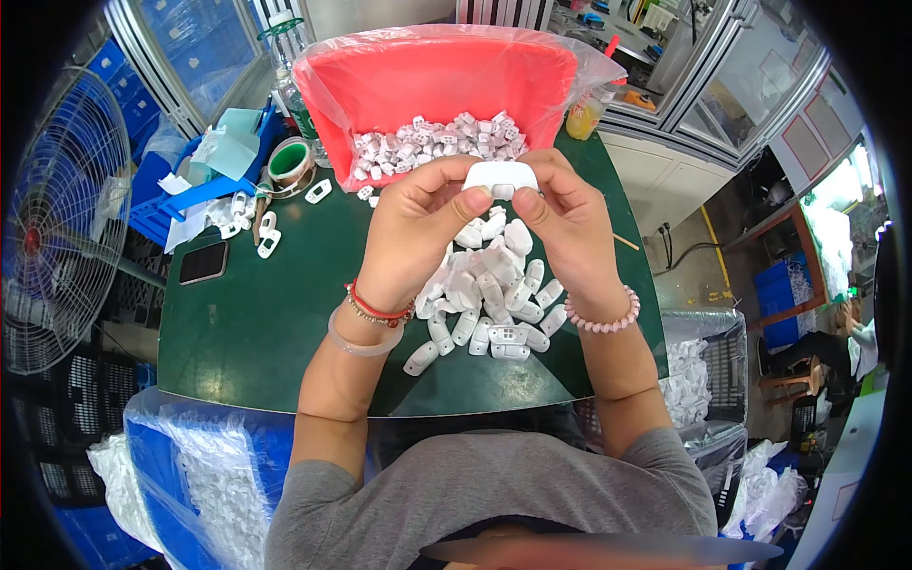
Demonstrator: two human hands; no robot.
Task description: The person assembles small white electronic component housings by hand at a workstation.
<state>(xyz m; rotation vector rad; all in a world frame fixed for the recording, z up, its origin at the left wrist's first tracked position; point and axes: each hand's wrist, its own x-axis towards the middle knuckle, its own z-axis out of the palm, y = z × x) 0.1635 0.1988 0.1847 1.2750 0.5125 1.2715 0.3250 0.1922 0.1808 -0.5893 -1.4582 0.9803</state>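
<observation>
A white plastic housing (501,175) with rounded ends is held up between my two hands, above the green table. My left hand (418,217) pinches its left end between thumb and fingers. On the other end, my right hand (570,223) grips in the same way, both thumbs along the near edge. Below my hands lies a loose pile of similar white housings (489,285), several with small holes and one with square openings. Beyond my hands, small white plastic parts (442,141) fill the bottom of a tilted red bin (427,76) lined with clear film.
On the green table (275,332) at left lie a phone (203,263), a tape roll (290,163) and a blue bin (157,195) of scraps. A yellow drink cup (583,119) stands at far right. Left of the table is a fan (57,228); a film-lined blue crate (209,465) sits nearer.
</observation>
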